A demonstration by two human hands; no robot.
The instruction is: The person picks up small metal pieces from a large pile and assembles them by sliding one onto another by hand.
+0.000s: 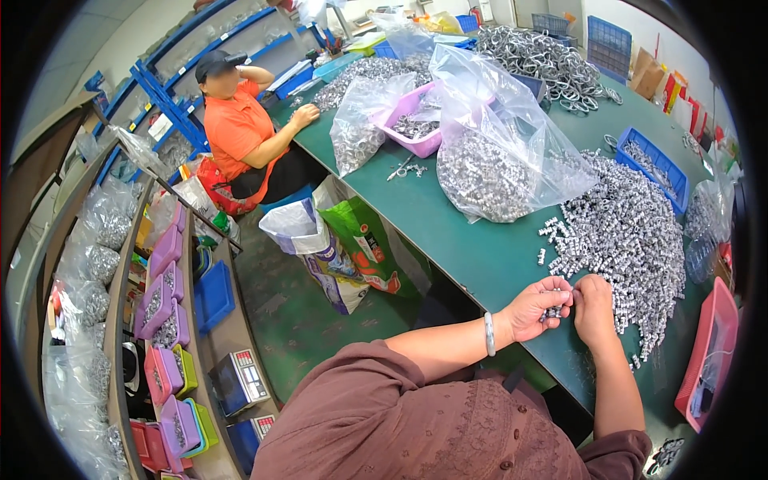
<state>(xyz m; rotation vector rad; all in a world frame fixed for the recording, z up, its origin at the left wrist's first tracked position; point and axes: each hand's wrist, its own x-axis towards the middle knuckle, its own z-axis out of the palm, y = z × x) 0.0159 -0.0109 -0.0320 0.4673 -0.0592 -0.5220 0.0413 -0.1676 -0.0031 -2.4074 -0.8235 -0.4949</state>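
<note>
My left hand (pixel 528 312) is curled, palm up, around a few small silvery metal parts (pixel 551 314) above the table's near edge. Against its fingertips, my right hand (pixel 594 310) is closed in a pinch, and whatever lies between those fingers is too small to make out. A large heap of the same small metal parts (pixel 620 240) spreads on the green table (pixel 472 252) just beyond my hands. To its left stands a clear plastic bag (pixel 496 172) filled with similar parts.
A blue basket (pixel 652 170) and a pink basket (pixel 708 356) flank the heap. Metal rings (pixel 536 60) pile up at the far side. A person in an orange shirt (pixel 240 132) sits across the table. Shelves with purple bins (pixel 160 308) and a scale (pixel 248 374) stand at left.
</note>
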